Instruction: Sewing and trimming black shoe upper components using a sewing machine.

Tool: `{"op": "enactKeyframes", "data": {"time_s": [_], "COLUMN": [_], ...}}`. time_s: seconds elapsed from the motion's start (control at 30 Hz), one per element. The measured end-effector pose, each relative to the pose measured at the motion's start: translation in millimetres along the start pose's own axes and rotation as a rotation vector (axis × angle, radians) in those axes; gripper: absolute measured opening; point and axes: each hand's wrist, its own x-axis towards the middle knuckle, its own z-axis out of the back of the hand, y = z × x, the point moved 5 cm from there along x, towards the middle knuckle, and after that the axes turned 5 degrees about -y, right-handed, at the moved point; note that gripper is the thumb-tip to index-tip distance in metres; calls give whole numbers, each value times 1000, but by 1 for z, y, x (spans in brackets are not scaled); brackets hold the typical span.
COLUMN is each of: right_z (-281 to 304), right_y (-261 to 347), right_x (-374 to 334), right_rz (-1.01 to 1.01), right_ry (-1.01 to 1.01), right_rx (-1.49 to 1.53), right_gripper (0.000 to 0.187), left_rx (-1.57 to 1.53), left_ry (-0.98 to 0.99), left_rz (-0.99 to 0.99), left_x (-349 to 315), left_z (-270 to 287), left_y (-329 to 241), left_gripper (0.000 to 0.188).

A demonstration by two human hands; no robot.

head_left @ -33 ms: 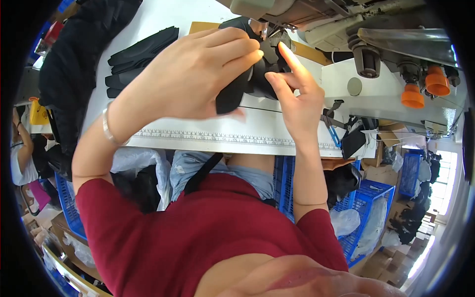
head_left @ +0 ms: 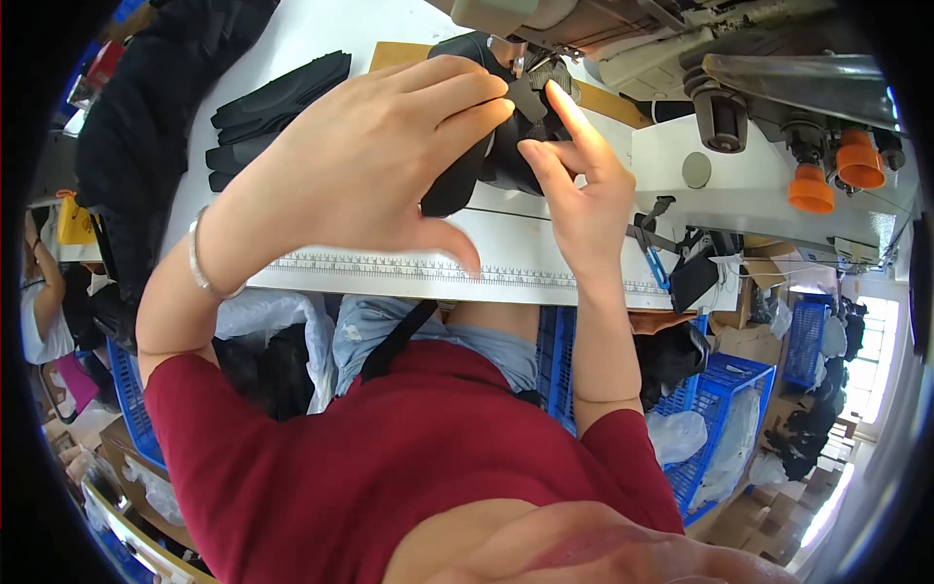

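Note:
A black fabric piece (head_left: 452,188) lies under the needle area of a sewing machine (head_left: 545,37), with a short dark strip (head_left: 528,99) on top. My left hand (head_left: 389,146) reaches over the fabric with its fingers stretched out. Its fingertips meet the left edge of the strip, and its thumb sticks out apart, over the table's ruler edge. On the other side, my right hand (head_left: 589,190) touches the work with its index fingertip beside the strip. The right thumb is spread from that finger, near the fabric's edge. Part of the fabric is hidden beneath my left hand.
Folded black pieces (head_left: 282,102) are stacked on the white table, left of the machine. A large black fabric heap (head_left: 136,146) hangs over the left end. Blue thread snips (head_left: 658,268) lie at the front right. Orange cones (head_left: 811,188) stand farther right; blue crates (head_left: 725,419) are below.
My left thumb has swung away from the black fabric, down toward the ruler edge. Both hands have otherwise shifted only very slightly, and the fabric looks nearly unmoved.

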Motion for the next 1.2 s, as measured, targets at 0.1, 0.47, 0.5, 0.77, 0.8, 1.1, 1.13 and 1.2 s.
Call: {"op": "enactKeyframes", "data": {"time_s": [0.1, 0.47, 0.5, 0.77, 0.8, 1.1, 1.13, 1.2], "right_z": [-7, -18, -18, -17, -18, -23, -26, -29], "right_y": [3, 2, 1, 1, 2, -1, -3, -9], "right_x": [-1, -8, -8, -8, -9, -10, -11, -13], "right_rz": [-23, -122, -121, -110, -110, -57, -70, -79], "right_ry": [3, -88, -88, -85, -84, -117, -119, -115], "right_rx": [7, 184, 186, 147, 149, 165, 255, 362], "right_gripper": [56, 55, 55, 55, 55, 58, 60, 63], "left_rx": [-65, 445, 448, 512, 513, 306, 294, 301], "left_ry": [87, -418, -417, -511, -510, -500, -499, -488], "left_rz": [255, 281, 280, 213, 213, 168, 181, 189], "left_x": [8, 3, 3, 1, 0, -4, -3, -2], "left_z": [9, -41, -42, -46, -47, -36, -35, -34], "left_y": [-14, -25, -25, -23, -23, -11, -10, -9], "left_gripper": [55, 33, 33, 23, 23, 28, 27, 26]}}
